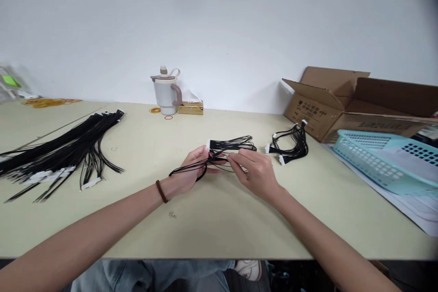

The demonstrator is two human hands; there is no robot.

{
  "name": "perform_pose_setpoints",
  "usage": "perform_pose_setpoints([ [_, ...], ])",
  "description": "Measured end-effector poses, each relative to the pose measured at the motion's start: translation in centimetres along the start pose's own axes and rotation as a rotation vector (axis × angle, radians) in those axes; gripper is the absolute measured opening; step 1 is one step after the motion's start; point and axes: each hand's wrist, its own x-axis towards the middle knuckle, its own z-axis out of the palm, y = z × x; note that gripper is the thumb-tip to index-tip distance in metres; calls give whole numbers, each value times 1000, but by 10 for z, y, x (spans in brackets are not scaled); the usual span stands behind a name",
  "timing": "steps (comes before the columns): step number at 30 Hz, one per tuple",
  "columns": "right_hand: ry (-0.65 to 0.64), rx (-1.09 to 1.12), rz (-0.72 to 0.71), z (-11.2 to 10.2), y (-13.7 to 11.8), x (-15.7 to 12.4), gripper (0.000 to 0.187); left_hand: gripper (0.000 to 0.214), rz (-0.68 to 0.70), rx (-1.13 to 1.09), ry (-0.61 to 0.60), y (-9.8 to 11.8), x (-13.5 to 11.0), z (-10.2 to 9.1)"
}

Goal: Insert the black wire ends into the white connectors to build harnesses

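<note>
Seated at a pale green table, both forearms stretched out over it. Gripping a wire harness bundle of thin black leads at the middle of the table, just above the surface, between the two hands. Closed with the left hand around the looped near end of the bundle, fingers curled about the strands, a brown bead bracelet on that wrist. Pinching with the right hand where the strands cross, thumb and forefinger drawn together on them, remaining fingers loosely bent. A hint of something red at the pinch, too small to tell. White connector at the far left end of the bundle, beyond the left fingertips. To the right, near but apart, a second coiled harness with white plugs. Well off to the left, a long spread of loose black harnesses. At the back, a cream lidded mug, a small gold box just beside it, a yellow rubber band and a red rubber band in front. Along the right edge, an open cardboard box and a turquoise plastic basket resting on white sheets.
</note>
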Motion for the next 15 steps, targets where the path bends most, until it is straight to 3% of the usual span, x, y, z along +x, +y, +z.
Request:
perform_pose_setpoints([
  [7,-99,5,41,-2,0,0,21,33,-3,121,27,3,0,2],
  [15,-172,157,136,-4,-3,2,24,31,6,167,22,4,0,4],
])
